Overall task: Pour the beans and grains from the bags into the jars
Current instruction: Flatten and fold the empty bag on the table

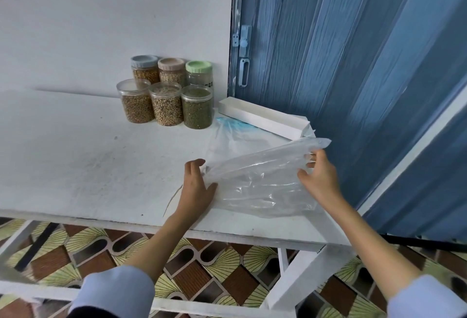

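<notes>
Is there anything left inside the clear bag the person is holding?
No. The clear bag looks flat and see-through between the left hand and right hand, with no beans visible inside.

Broad bare stretch of white tabletop [83,156] open at left; blocked at back by six clustered clear plastic jars [166,95], at right by long white cardboard box [262,118].
</notes>
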{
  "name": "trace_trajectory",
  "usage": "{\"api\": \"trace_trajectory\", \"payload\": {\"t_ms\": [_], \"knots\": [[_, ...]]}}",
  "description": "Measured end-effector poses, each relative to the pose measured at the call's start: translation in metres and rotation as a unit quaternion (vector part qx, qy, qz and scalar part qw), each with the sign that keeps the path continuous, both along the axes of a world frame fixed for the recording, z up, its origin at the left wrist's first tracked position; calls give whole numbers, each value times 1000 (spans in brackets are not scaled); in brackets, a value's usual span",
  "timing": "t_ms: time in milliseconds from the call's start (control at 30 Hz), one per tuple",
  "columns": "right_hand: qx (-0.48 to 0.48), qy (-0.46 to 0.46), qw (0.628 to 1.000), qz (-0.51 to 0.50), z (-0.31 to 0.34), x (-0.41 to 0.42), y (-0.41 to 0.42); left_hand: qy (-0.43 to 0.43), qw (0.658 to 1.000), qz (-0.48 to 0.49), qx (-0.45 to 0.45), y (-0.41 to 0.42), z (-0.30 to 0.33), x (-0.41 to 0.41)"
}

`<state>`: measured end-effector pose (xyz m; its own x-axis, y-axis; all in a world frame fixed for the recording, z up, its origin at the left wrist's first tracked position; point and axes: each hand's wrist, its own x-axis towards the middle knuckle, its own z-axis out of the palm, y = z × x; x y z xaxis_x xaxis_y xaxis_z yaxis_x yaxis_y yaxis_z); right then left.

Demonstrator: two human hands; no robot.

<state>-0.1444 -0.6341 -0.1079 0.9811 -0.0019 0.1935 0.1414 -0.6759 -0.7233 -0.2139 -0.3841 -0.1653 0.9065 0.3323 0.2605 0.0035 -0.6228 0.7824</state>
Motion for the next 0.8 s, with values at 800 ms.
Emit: {"api": "trace_trajectory", "payload": {"t_ms": [800], "knots": [[147,97,971,159,17,-13,-30,36,979,-27,-199,11,20,-9]]}}
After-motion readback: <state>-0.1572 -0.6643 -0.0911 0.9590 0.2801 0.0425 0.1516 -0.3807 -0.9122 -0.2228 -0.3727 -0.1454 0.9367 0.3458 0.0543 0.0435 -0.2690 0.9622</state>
